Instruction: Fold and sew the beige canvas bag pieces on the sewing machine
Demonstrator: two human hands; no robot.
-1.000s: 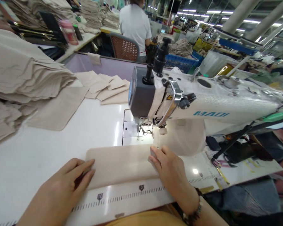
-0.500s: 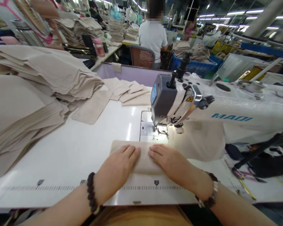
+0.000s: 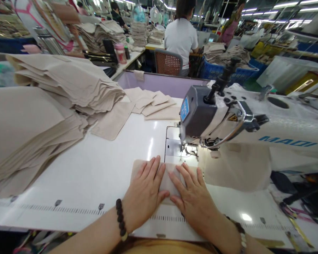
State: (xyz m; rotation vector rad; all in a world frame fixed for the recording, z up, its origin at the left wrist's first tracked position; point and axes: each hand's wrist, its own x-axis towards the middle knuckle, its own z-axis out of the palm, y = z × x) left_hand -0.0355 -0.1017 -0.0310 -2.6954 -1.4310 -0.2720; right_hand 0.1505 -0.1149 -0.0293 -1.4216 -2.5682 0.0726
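A small beige fabric piece (image 3: pixel 172 181) lies flat on the white sewing table, just in front of the needle area. My left hand (image 3: pixel 145 190) presses on its left part with fingers stretched out. On its right part rests my right hand (image 3: pixel 192 192), palm down and fingers spread. Both hands cover much of the cloth. Beyond the fingertips is the presser foot (image 3: pixel 191 151) of the sewing machine (image 3: pixel 201 113), apart from the fabric. A larger beige fabric piece (image 3: pixel 235 167) lies under the machine arm, to the right of my right hand.
Stacked beige fabric panels (image 3: pixel 34 120) cover the table's left side. Several small fabric pieces (image 3: pixel 153 102) lie at the back. Scissors and tools (image 3: pixel 294 211) lie at the right. A person in a white shirt (image 3: pixel 181 38) sits ahead, beside a blue basket (image 3: pixel 217 70).
My fingers have gone from bunched together to spread flat over the fabric. The camera view has shifted, so the table and machine appear displaced.
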